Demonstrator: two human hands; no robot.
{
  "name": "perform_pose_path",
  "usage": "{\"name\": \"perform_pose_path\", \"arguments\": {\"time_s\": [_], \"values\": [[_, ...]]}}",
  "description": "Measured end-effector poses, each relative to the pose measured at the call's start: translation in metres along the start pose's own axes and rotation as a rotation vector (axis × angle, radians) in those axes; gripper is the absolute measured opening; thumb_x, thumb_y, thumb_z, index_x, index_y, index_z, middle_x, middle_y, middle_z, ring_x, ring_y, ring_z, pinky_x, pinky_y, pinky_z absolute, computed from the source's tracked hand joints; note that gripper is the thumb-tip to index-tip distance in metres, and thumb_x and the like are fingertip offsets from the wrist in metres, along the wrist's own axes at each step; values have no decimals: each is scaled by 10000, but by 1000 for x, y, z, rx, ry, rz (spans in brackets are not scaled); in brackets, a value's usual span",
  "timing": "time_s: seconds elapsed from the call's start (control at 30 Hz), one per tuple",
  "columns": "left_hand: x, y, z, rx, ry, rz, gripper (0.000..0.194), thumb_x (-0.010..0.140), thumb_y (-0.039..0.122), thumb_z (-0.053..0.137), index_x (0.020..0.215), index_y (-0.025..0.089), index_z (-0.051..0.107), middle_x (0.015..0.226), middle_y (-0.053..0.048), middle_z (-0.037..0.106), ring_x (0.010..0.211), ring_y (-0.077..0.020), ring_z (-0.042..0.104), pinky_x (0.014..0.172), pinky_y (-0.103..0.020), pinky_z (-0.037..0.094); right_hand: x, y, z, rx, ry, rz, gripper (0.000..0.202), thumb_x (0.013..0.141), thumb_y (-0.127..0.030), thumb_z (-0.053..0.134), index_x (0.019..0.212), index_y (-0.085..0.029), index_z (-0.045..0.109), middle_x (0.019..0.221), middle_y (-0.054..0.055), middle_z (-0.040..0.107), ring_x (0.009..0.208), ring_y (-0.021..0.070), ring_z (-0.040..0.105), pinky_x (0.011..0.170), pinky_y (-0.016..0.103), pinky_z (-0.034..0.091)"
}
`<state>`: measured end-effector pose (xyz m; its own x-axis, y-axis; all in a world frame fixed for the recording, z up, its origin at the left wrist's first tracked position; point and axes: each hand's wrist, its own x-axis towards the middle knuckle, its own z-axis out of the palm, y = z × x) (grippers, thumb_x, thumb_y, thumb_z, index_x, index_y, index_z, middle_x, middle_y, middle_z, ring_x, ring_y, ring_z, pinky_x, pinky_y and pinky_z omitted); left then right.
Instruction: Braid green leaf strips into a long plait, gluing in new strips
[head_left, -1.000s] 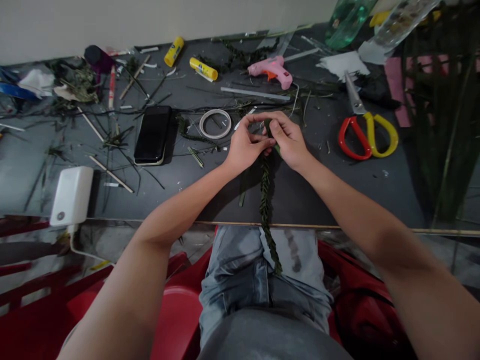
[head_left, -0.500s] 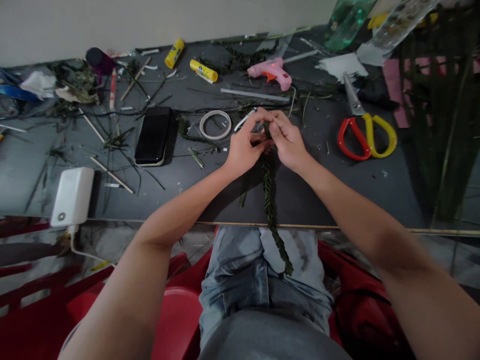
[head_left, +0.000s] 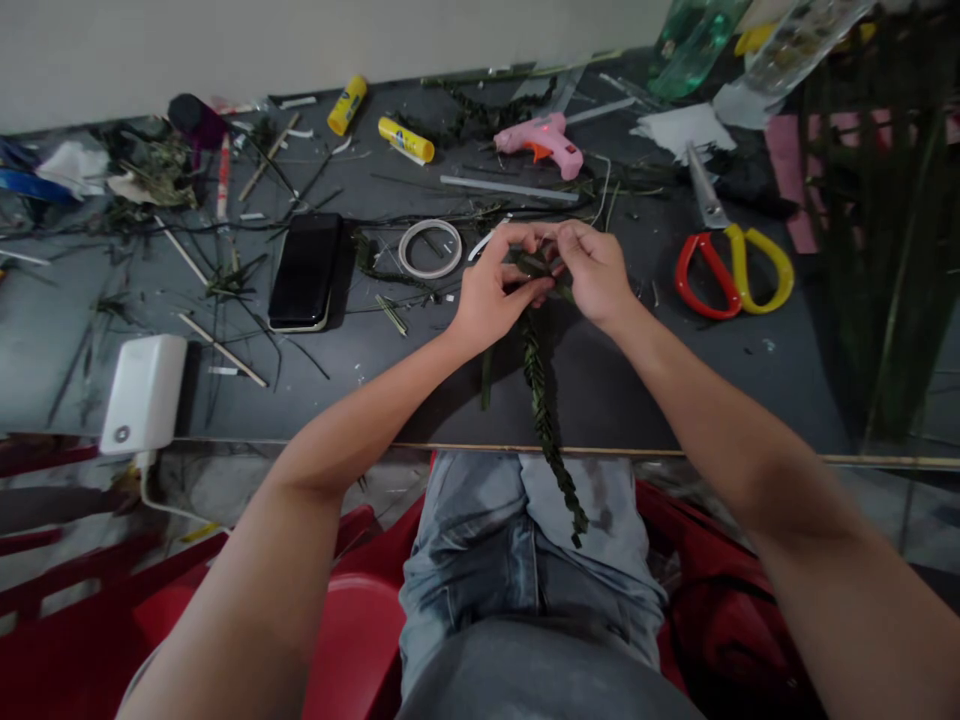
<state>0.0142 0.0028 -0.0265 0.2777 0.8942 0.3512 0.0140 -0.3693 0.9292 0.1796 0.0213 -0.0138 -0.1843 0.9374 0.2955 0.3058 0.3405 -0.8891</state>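
My left grip (head_left: 491,285) held the green braid (head_left: 541,400) near its top, tail hanging past the desk (head_left: 615,410) | right grip (head_left: 596,272), pinched on it, had shifted outward | weave there seemed unfinished.

A braided strand (head_left: 541,385) of dark green leaf looks rough and ridged, the jeans (head_left: 469,520) are faded, creased denim, and the dark tabletop (head_left: 420,405) is smooth with a dull sheen. Smooth plastic shows in the pink glue gun (head_left: 551,140), white power bank (head_left: 145,390), red chair (head_left: 354,640) and red and yellow scissor handles (head_left: 784,272); the scissor blades (head_left: 705,188) are grey metal. The phone (head_left: 305,268) has a glossy black screen, a thin stick (head_left: 223,349) looks like bare wood, and a white scrap (head_left: 684,126) looks like matt paper
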Motion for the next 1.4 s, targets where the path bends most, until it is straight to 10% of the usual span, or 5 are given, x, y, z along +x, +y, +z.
{"name": "perform_pose_path", "arguments": {"time_s": [0.33, 0.77, 1.03, 1.4], "values": [[7, 7, -12, -76, 227, -236, 554, 774, 304, 848, 1253, 251, 577, 809, 8, 748, 830, -200, 766, 835, -349, 601, -7, -21, -5, 35, -8, 75, 495, 753, -679, 777, 824, -191, 737, 702, 41, 675, 586, 163, 608, 562, 326, 515], [10, -1, -12, -133, 227, -256, 489, 797, 424, 836, 1224, 232, 694, 823, -8, 748, 891, -211, 757, 845, -360, 623, -5, -24, -12, 42, -338, 212, 286, 811, -310, 697, 578, -184, 590, 550, 14, 619, 422, 85, 476, 417, 251, 364], [6, 4, -5, -166, 245, -214, 543, 830, 543, 771, 1296, 284, 667, 1154, -40, 748, 1119, -264, 720, 918, -369, 605, -9, -7, 14, 143, 32, 89, 594, 725, -710, 784, 1082, -237, 740, 794, 36, 741, 598, 174, 648, 543, 337, 561], [14, -14, -13, -180, -44, -123, 775, 682, 326, 899, 1388, 274, 582, 1518, -82, 573, 1480, -282, 482, 1182, -454, 442, 0, 7, 2, 68, 274, 60, 488, 756, -547, 826, 1100, -204, 778, 877, 69, 773, 835, 258, 734, 791, 462, 636]]}}
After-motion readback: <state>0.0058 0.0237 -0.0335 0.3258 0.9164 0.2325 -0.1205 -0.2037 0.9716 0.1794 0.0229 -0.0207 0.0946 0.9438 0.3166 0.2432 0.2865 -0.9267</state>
